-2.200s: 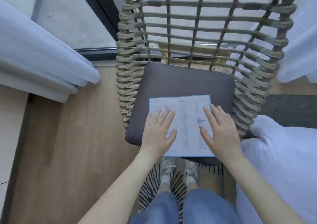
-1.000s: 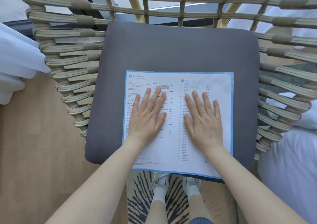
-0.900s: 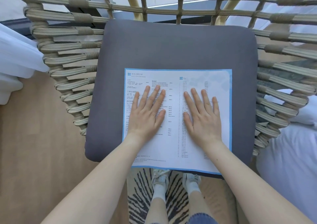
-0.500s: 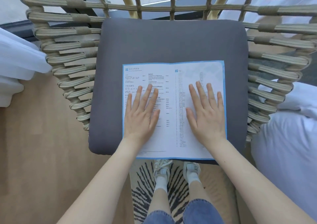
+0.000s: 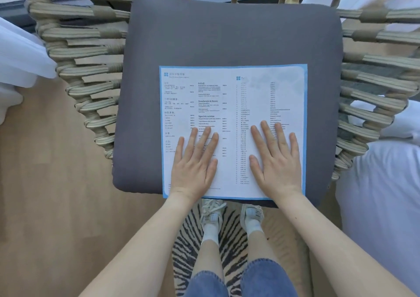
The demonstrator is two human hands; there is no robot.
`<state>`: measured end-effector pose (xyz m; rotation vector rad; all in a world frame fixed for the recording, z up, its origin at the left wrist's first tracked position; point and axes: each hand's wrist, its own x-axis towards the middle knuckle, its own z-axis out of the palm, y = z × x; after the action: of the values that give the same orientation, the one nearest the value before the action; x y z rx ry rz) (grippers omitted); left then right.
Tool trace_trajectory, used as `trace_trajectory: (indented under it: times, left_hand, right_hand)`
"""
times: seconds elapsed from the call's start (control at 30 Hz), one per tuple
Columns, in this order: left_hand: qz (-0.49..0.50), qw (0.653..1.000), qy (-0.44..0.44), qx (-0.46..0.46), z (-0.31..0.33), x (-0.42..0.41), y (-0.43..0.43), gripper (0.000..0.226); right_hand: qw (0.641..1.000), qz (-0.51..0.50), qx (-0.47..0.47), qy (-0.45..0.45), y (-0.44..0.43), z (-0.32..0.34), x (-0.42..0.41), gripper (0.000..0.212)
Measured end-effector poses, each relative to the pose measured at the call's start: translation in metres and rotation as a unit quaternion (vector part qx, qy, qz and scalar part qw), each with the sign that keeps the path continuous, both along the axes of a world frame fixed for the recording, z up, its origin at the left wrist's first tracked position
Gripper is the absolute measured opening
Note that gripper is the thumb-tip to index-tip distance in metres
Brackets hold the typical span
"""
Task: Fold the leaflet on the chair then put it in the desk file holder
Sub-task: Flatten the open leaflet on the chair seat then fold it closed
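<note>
Leaflet [image 5: 231, 105] open flat on chair cushion [image 5: 227, 33], long axis left-right, centre crease between left hand [image 5: 194, 162] and right hand [image 5: 276, 162], both released, fingers [image 5: 266, 135] spread, pressing near edge, equally close; nothing grasped.

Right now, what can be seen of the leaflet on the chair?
The leaflet is a white printed sheet with a light blue border, opened flat and unfolded on the grey seat cushion. Its near edge reaches the cushion's front. Menu columns fill its left half, a TV list its right. The left hand and right hand press flat on its near part.
</note>
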<state>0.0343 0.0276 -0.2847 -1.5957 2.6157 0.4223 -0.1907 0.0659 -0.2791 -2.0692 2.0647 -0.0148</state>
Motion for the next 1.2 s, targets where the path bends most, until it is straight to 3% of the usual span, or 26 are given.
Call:
trace_trajectory:
  times: [0.23, 0.33, 0.47, 0.63, 0.77, 0.87, 1.03, 1.2]
  left_hand:
    - [0.01, 0.998, -0.004, 0.06, 0.03, -0.004, -0.006, 0.055]
    - [0.015, 0.996, 0.032, 0.087, 0.054, -0.001, -0.016, 0.054]
    - [0.119, 0.988, 0.061, 0.083, 0.083, 0.017, -0.039, 0.062]
    - [0.288, 0.945, 0.059, 0.144, 0.09, 0.025, -0.06, 0.071]
    - [0.28, 0.95, 0.037, 0.134, 0.082, 0.018, -0.057, 0.072]
    - [0.281, 0.945, 0.096, 0.133, 0.076, 0.013, -0.054, 0.067]
    - [0.373, 0.885, 0.237, 0.148, 0.076, 0.013, -0.058, 0.057]
    - [0.426, 0.807, 0.338, 0.231, 0.094, 0.029, -0.071, 0.059]
  right_hand:
    - [0.998, -0.011, 0.051, -0.02, -0.007, 0.029, 0.002, 0.063]
    - [0.997, -0.018, 0.071, -0.036, -0.013, 0.051, -0.004, 0.063]
    - [0.993, -0.064, 0.095, -0.022, -0.022, 0.072, -0.028, 0.07]
    - [0.982, -0.113, 0.147, -0.035, -0.028, 0.072, -0.051, 0.085]
    - [0.979, -0.117, 0.152, -0.064, -0.026, 0.062, -0.052, 0.088]
    - [0.98, -0.111, 0.151, -0.066, -0.024, 0.054, -0.05, 0.089]
    - [0.977, -0.136, 0.125, -0.105, -0.021, 0.049, -0.054, 0.09]
    - [0.974, -0.147, 0.125, -0.12, -0.02, 0.05, -0.055, 0.09]
